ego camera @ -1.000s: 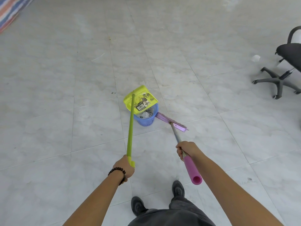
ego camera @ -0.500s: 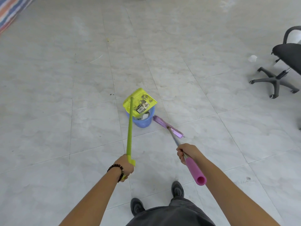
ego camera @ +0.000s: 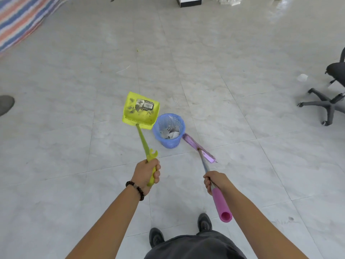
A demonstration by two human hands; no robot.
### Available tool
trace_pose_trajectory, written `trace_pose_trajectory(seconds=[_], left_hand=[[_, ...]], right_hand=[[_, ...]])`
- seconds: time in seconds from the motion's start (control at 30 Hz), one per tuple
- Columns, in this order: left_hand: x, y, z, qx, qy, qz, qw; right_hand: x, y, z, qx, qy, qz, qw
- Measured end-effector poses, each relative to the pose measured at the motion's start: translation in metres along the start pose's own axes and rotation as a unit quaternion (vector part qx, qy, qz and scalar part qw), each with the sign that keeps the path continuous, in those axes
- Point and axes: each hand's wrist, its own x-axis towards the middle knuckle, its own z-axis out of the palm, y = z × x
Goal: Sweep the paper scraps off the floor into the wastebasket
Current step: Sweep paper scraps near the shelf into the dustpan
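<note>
Near the centre of the frame stands the blue wastebasket (ego camera: 170, 143), upright on the pale tiled floor (ego camera: 242, 165), with the paper scraps (ego camera: 170, 134) lying inside it at the bottom. Just to its upper left is the yellow-green dustpan (ego camera: 141, 112), a dirty label stuck to its inner face. The pan's lower right corner overlaps the basket rim in the picture, though contact cannot be told. The left hand (ego camera: 147, 172), with a dark bead bracelet (ego camera: 137, 189) on its wrist, is wrapped round the end of the dustpan's long handle. The right hand (ego camera: 214, 182) grips the broom (ego camera: 197, 147) on its metal shaft, just above the pink sleeve that runs to the lower right. The purple head lies on the floor, its upper end beside the basket's right side.

At the right edge stands a black office chair (ego camera: 328, 103), with a small white object (ego camera: 302, 77) near it. A striped sheet (ego camera: 20, 21) fills the upper left corner. Two dark shoes (ego camera: 156, 237) show at the bottom.
</note>
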Motion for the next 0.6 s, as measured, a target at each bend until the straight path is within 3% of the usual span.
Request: trace_pose_trajectory(seconds=[0.23, 0.37, 0.5, 0.6], left_hand=[[-0.040, -0.021, -0.043, -0.143, 0.107, -0.038, 0.983], [-0.074, -0.068, -0.084, -0.286, 0.163, -0.068, 0.942], [-0.118, -0.125, -0.119, -0.411, 0.222, -0.083, 0.880], [-0.150, -0.163, -0.136, -0.479, 0.258, -0.085, 0.835]], right_hand=[[0.016, 0.000, 0.024, -0.093, -0.055, 0.023, 0.994], [0.025, 0.019, 0.051, -0.196, -0.105, 0.057, 0.973], [0.018, 0.048, 0.103, -0.330, -0.184, 0.050, 0.925], [0.002, 0.070, 0.143, -0.445, -0.243, 0.014, 0.862]])
